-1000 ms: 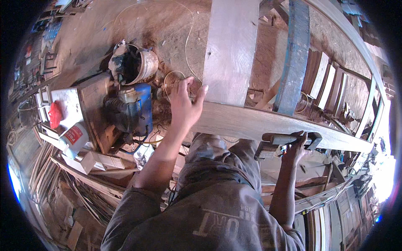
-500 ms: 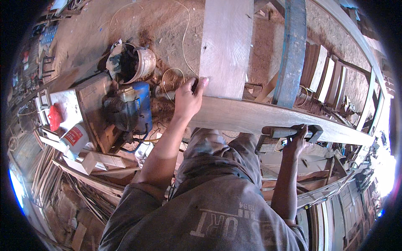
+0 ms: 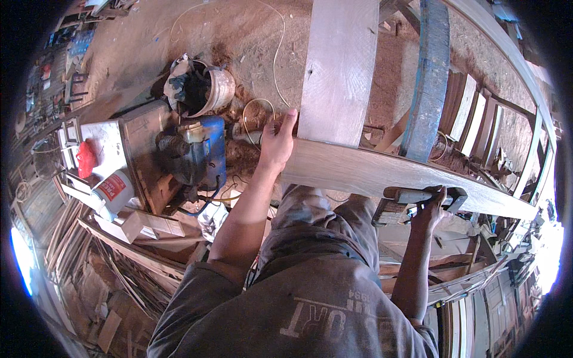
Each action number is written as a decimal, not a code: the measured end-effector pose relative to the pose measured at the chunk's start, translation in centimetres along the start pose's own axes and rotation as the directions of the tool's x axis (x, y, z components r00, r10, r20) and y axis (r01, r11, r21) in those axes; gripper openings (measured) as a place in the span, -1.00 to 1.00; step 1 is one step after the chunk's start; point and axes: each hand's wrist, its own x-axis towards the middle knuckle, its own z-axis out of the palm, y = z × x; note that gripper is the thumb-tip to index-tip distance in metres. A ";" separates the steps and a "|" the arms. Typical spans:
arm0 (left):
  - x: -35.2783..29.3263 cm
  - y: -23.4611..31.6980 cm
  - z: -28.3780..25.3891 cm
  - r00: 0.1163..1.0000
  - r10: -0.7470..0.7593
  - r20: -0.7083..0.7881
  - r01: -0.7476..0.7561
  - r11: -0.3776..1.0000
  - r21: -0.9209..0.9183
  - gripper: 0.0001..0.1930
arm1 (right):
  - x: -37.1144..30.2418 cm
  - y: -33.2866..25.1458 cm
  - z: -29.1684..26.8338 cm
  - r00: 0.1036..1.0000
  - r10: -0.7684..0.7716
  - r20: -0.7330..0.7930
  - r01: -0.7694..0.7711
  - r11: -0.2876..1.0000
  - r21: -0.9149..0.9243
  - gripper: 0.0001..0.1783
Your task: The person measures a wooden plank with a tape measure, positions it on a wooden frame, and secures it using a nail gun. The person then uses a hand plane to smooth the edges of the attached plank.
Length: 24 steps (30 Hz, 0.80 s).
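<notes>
My left hand [image 3: 279, 142] is closed round the left corner of a wooden frame, thumb up beside a wide pale board [image 3: 338, 77] that runs away from me. Across in front of my legs stands the near board [image 3: 358, 168] of this frame on its edge, meeting the wide board at that corner. My right hand [image 3: 431, 210] grips the handle of a dark nail gun [image 3: 412, 196], which lies against the near board towards its right part. The nail gun's tip is hard to make out. A worn blue-painted beam [image 3: 425, 83] passes beneath the frame.
Left of me are a blue-tanked air compressor [image 3: 213, 152], a bucket with rags [image 3: 222, 89] and a white tub [image 3: 114, 190]. A thin pale hose [image 3: 276, 59] winds over the dirt floor. Stacked planks [image 3: 465, 116] lie at the right, and thin strips [image 3: 62, 238] at the lower left.
The whole view has shifted, so the scene sits slightly further right and lower. My left fingers look more curled at the corner. The nail gun stays in my right hand by the near board.
</notes>
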 end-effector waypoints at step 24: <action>-1.2 4.0 0.0 0.948 0.059 0.314 -0.179 0.913 0.367 -0.30 | 5.0 4.8 -2.3 0.981 -0.161 0.106 0.161 0.987 0.006 0.11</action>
